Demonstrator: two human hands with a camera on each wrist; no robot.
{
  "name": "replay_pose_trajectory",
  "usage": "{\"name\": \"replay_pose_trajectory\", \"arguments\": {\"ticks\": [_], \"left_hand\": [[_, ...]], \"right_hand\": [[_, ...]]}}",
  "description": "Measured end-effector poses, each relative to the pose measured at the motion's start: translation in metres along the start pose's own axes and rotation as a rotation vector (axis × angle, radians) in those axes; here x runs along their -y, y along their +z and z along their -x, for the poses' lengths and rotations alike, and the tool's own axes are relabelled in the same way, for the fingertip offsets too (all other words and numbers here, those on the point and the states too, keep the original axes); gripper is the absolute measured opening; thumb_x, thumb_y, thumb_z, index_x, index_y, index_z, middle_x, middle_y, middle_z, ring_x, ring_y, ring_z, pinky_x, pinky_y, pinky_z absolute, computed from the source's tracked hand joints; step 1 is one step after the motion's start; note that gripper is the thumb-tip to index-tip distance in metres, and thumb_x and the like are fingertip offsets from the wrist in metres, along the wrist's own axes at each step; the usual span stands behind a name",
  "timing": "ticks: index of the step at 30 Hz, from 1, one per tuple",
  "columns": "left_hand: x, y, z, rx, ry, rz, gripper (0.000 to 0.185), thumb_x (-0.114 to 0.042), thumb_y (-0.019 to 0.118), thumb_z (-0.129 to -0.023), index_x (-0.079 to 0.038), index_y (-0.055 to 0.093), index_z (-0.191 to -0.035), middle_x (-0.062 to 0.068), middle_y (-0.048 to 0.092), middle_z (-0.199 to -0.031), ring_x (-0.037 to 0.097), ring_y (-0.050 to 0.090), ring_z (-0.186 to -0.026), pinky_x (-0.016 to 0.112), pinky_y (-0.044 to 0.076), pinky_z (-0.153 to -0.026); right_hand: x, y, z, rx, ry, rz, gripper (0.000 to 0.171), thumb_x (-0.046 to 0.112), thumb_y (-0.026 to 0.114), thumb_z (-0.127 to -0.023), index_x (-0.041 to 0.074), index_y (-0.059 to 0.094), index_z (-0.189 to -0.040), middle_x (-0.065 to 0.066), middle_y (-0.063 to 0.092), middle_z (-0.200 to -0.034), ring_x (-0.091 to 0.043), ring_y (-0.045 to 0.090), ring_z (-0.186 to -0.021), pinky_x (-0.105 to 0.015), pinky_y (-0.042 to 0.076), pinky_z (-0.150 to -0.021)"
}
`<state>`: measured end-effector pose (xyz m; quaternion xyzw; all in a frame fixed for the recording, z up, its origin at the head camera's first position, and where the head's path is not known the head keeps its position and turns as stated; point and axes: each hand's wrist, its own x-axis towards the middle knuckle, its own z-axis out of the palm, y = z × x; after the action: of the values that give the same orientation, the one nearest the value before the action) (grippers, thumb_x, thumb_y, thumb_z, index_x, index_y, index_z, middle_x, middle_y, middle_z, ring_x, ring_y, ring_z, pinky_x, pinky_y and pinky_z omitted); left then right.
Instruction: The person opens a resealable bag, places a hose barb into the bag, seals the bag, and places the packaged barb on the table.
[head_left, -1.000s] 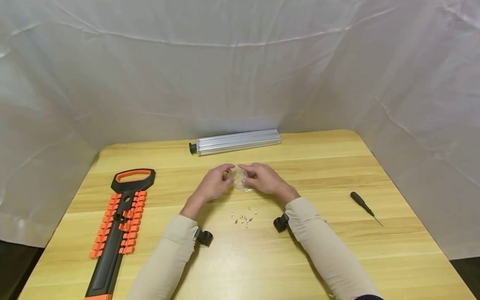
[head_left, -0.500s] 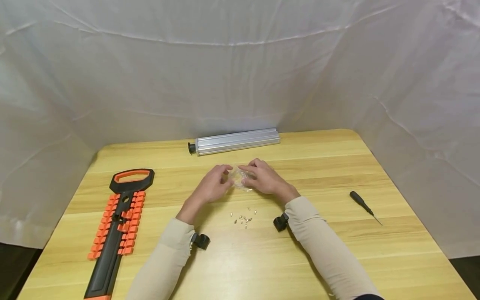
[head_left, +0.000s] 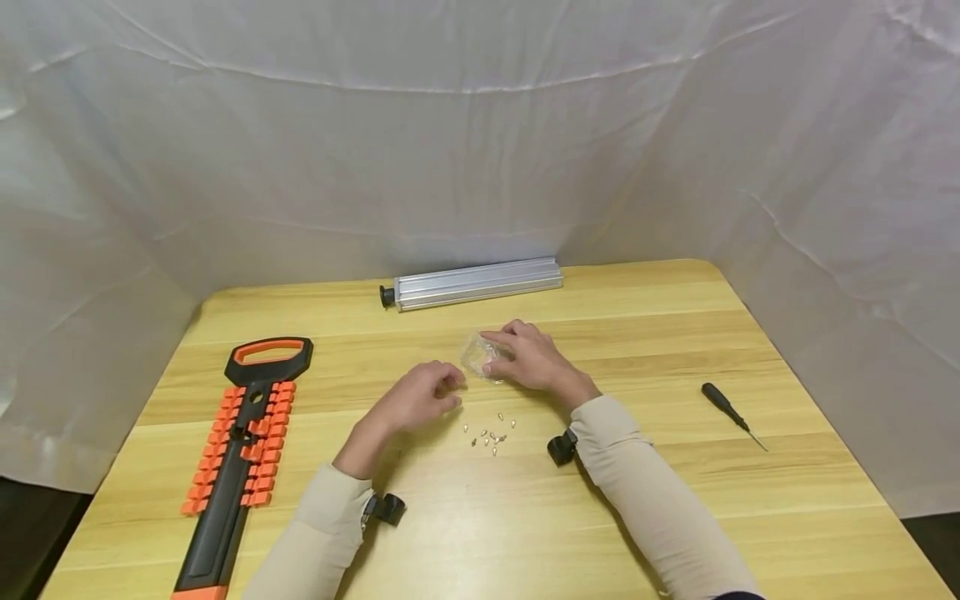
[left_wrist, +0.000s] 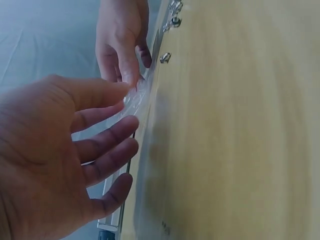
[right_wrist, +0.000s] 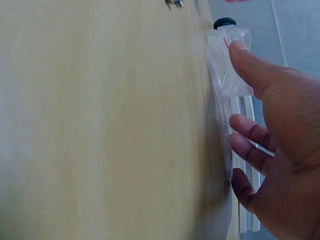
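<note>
Two hands are working near the middle of a light wooden worktop [head_left: 675, 500], and white sheeting [head_left: 480, 167] is hanging around it on three sides, probably to keep the background plain. At the far edge an aluminium profile bar [head_left: 476, 283] with a black end cap is lying flat, well apart from the hands. On the left a black and orange bit holder [head_left: 240, 450] with rows of orange clips is lying lengthwise, its handle loop pointing away from the person. On the right a small black screwdriver [head_left: 729, 412] is resting alone.

The right hand [head_left: 528, 360] is holding a small clear plastic bag [head_left: 477, 357] against the worktop; the thumb and fingers [right_wrist: 250, 67] are pinching the thin film, so the bag is staying low and slightly crumpled, I think so that it does not slide. The bag is lying just beyond a little group of small metal screws [head_left: 489, 438].

The left hand [head_left: 415, 400] is hovering just beside the bag, not touching it in the head view. Its fingers [left_wrist: 107, 137] are relaxed and a little apart, holding nothing.

The screws are lying loose between the two forearms, near the hands, where both can reach them easily.
</note>
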<state>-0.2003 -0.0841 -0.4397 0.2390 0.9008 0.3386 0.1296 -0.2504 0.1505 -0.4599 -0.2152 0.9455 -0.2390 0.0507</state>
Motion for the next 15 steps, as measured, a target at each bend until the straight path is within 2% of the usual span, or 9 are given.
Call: {"name": "replay_pose_trajectory", "arguments": {"ticks": [9,15], "left_hand": [[-0.003,0.004,0.012,0.123,0.07,-0.095,0.022,-0.012,0.07,-0.086,-0.015,0.069,-0.108,-0.001,0.064,-0.1,0.013,0.058,-0.092,0.032,0.049,-0.085],[-0.006,0.006,0.014,0.153,0.103,-0.116,0.018,-0.014,0.071,-0.085,-0.019,0.071,-0.103,-0.002,0.061,-0.097,0.011,0.053,-0.087,0.03,0.047,-0.079]], "right_hand": [[0.008,0.001,0.002,-0.003,0.068,-0.005,0.067,0.048,0.07,-0.084,0.03,0.045,-0.144,-0.002,0.054,-0.12,-0.019,0.048,-0.102,-0.04,0.038,-0.091],[0.01,0.002,0.002,-0.002,0.068,0.015,0.067,0.05,0.068,-0.085,0.031,0.044,-0.144,-0.003,0.054,-0.119,-0.019,0.049,-0.101,-0.039,0.038,-0.089]]}}
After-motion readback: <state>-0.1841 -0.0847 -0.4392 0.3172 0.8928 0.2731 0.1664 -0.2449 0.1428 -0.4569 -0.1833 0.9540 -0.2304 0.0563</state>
